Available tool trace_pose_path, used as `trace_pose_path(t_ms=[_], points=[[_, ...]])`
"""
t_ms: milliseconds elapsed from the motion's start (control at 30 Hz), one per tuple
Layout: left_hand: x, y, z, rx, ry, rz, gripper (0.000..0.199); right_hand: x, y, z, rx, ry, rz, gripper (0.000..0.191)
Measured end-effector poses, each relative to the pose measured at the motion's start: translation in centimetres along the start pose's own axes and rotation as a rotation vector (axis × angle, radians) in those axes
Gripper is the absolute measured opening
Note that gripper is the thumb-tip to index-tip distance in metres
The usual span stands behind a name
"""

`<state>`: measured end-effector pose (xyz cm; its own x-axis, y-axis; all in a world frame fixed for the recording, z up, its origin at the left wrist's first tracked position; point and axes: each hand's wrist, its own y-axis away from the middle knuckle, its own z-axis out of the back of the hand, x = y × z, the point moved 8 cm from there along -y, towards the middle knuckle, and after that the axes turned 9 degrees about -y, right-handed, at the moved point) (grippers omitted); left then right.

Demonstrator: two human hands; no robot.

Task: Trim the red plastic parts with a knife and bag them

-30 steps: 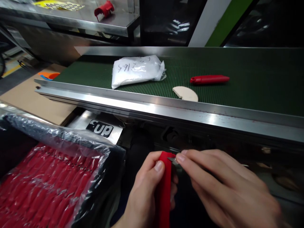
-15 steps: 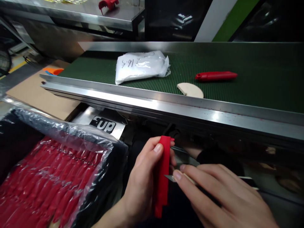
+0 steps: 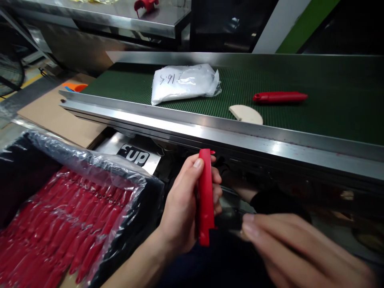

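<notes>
1. Nearest in, at four o'clock, the right hand (image 3: 288, 244) has thumb and fingertips pinched on a thin tool (image 3: 243, 235). It's blurred, so its exact kind is hard to call, and there's clear air between that hand and the red piece.

2. At six o'clock the left hand (image 3: 186, 196) is clamped round a red piece (image 3: 206, 196), thumb pressed near its upper end, fingers wrapped behind. The piece points up towards twelve, and a small red nib juts from the top right. Is this one finished? That nib hints at a little left to do, but I can't tell for certain.

3. Over to eight o'clock, and here's the score so far! A dark box (image 3: 136, 224) with a clear plastic liner (image 3: 75, 158) carries rows of similar red pieces (image 3: 72, 224), laid side by side. I'd judge the work well along. The frame cuts the box off, so how much room remains is anyone's guess.

4. Further out, the green conveyor belt (image 3: 129, 82) crosses the view. A white packet (image 3: 183, 86) lies near twelve; at two, a tan part-disc (image 3: 247, 115) sits by the near rail, with another red part (image 3: 280, 97) just beyond it. That part lies outside the box and away from both hands, so it looks like one to be dealt with.

5. Farthest, at eleven, a curved red fitting (image 3: 147, 5) rests on a metal surface (image 3: 162, 22), apart from the action.
</notes>
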<state>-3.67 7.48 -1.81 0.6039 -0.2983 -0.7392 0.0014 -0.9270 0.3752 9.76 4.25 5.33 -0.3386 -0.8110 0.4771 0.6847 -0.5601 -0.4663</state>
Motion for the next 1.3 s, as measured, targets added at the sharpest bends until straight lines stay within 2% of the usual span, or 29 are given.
trace_pose_path(t_ms=[67, 133, 233, 367, 633, 833, 1000, 1067, 1167, 1300], points=[[0.3, 0.5, -0.1, 0.029, -0.011, 0.02, 0.016, -0.7, -0.7, 0.9, -0.003, 0.002, 0.022, 0.041], [0.9, 1.1, -0.2, 0.074, -0.054, 0.061, 0.02, -1.3, -1.6, 1.5, -0.026, 0.029, 0.008, 0.044], [1.7, 2.1, -0.3, 0.118, -0.143, 0.113, 0.025, -1.7, -2.8, 1.4, -0.027, 0.081, -0.024, 0.039], [2.0, 2.8, -0.4, 0.11, -0.167, 0.131, 0.026, -1.4, -3.3, 0.8, 0.0, 0.117, 0.0, 0.038], [1.9, 3.0, -0.7, 0.089, -0.216, 0.115, 0.026, -1.6, -2.6, 1.1, -0.01, 0.141, -0.008, 0.038], [2.2, 3.1, -1.0, 0.137, -0.143, 0.122, 0.023, -2.0, -2.1, 1.3, -0.033, 0.147, 0.009, 0.039], [2.6, 3.7, -2.0, 0.322, -0.039, 0.157, 0.025, -3.6, -1.8, 3.5, -0.195, 0.118, -0.1, 0.043], [2.7, 3.7, -2.2, 0.351, 0.014, 0.165, 0.019, -3.4, -1.8, 3.5, -0.169, 0.07, -0.106, 0.041], [2.9, 3.5, -2.4, 0.37, 0.058, 0.159, 0.012, -2.0, -1.9, 2.7, -0.09, 0.046, -0.04, 0.034], [2.9, 3.6, -2.9, 0.41, 0.092, 0.175, 0.016, -1.1, -2.0, 2.3, -0.097, 0.031, -0.017, 0.032]])
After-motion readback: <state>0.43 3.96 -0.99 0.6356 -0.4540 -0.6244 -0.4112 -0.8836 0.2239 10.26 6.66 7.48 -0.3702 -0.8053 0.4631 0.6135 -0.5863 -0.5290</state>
